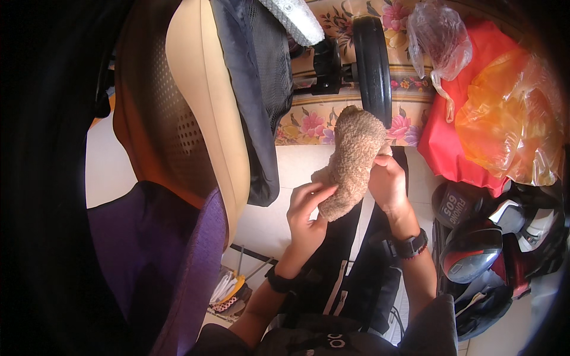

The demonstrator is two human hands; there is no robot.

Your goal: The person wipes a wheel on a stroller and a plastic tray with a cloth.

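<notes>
Both my hands hold a folded brown terry cloth (354,160) up in front of me. My left hand (307,213) grips its lower left end, with the fingers laid along the near side. On the right, my right hand (389,182) pinches the cloth's edge between thumb and curled fingers. The cloth is bunched lengthwise, and its underside is hidden. Just beyond its top end stands a black wheel (374,71), joined by a short axle to a dark frame (325,84).
A bench with a floral cover (307,122) lies ahead. To the left are a cream-edged perforated panel (207,89), black mesh fabric (269,66) and a purple piece (156,249). On the right sit a red bag (438,147), an orange plastic bag (503,120) and several helmets (472,253).
</notes>
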